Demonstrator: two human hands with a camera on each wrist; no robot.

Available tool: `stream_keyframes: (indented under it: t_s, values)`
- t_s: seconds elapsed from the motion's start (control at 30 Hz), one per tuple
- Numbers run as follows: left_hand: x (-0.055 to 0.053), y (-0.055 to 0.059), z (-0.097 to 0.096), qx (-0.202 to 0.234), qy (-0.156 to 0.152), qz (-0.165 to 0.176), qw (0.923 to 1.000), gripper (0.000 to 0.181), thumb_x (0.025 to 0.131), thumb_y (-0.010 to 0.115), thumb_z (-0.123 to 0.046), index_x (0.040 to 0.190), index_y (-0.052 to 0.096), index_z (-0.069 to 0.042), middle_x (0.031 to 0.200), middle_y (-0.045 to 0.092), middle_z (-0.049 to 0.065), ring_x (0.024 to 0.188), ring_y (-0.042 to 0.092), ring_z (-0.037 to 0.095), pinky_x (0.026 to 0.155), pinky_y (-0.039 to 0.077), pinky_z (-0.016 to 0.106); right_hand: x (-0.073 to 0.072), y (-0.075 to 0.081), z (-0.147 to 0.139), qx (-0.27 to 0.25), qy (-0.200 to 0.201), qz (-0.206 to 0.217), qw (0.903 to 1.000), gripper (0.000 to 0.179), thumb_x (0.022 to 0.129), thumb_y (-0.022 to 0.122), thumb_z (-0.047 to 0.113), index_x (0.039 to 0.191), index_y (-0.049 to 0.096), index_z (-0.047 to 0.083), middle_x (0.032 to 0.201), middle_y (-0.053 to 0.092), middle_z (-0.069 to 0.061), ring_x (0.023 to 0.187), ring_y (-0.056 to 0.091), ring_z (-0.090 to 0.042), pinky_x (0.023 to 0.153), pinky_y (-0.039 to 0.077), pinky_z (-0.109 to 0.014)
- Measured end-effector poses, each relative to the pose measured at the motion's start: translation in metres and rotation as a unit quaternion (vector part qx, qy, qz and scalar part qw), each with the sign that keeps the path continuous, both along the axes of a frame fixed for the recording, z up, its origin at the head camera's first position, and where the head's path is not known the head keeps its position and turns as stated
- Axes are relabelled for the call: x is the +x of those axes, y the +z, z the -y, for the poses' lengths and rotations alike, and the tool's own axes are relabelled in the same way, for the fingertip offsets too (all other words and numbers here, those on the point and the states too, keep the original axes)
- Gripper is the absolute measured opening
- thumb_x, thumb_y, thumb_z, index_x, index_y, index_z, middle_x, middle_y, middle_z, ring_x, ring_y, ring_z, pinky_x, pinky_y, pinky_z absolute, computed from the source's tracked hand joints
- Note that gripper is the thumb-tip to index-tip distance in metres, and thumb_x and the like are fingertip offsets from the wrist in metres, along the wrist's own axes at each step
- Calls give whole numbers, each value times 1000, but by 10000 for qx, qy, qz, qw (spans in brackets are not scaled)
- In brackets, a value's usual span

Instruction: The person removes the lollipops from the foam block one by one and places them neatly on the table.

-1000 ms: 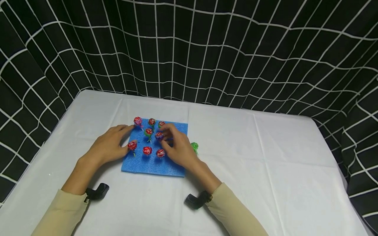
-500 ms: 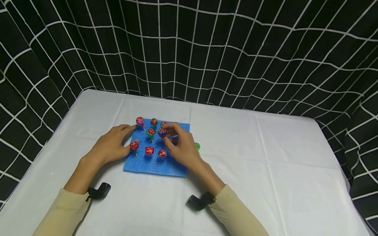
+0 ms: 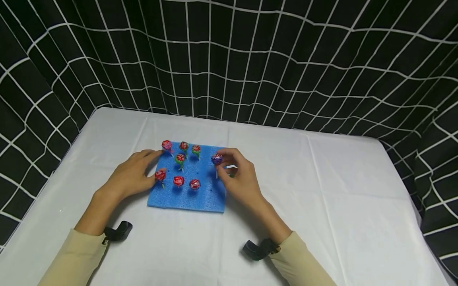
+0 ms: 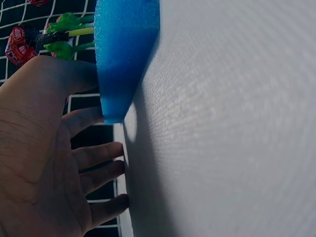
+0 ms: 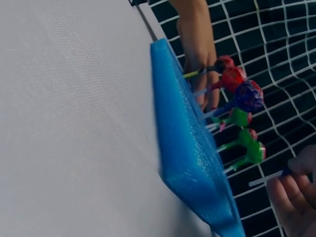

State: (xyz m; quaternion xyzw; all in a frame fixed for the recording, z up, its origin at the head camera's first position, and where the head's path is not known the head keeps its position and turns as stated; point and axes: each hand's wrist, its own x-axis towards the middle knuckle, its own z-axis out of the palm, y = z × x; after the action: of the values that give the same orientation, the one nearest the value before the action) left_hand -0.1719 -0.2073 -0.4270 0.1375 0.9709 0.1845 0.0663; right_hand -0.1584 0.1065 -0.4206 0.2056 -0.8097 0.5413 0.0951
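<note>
A thick blue foam block (image 3: 186, 200) lies on the table with several wrapped lollipops stuck upright in it. My right hand (image 3: 245, 180) pinches a purple-wrapped lollipop (image 3: 216, 159) above the block's right side. In the right wrist view, the bare end of its white stick (image 5: 264, 179) is clear of the foam. My left hand (image 3: 130, 176) rests at the block's left edge, its fingers extended; in the left wrist view the thumb lies over the foam (image 4: 126, 54) and a finger touches its edge. Nearest the left thumb stands a red lollipop (image 3: 160, 175).
Other lollipops stand in the foam: a pink one (image 3: 166, 145) at the back left, and red ones (image 3: 178, 181) along the front. A green wrapper (image 3: 232, 173) shows partly behind my right hand. A white cloth (image 3: 322, 206) covers the table; a black gridded curtain (image 3: 250, 59) surrounds it.
My right hand has drawn the purple lollipop out of the middle of the foam and moved right with it, exposing a red-and-green one at the back. The left hand stays put.
</note>
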Motion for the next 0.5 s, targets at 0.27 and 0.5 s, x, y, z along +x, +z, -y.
stream_keyframes:
  t_s: [0.27,0.5]
  values:
    - [4,-2,0,102,-5,-5,9999,69,98,61,-32,161,44,-8,163,46,23,151,42,48,116,41,73,5,2,-16,-132,-315,217,9992,34,93,70,-7,125,65,5,112,78,-14,92,74,-19,78,66,-37]
    - [1,-1,-1,46,-31,-57,10000,69,99,61,-33,161,44,-8,162,47,23,151,42,48,115,41,74,11,2,-35,-2,-548,393,9977,35,93,70,-7,126,66,5,112,78,-14,90,70,-7,77,65,-30]
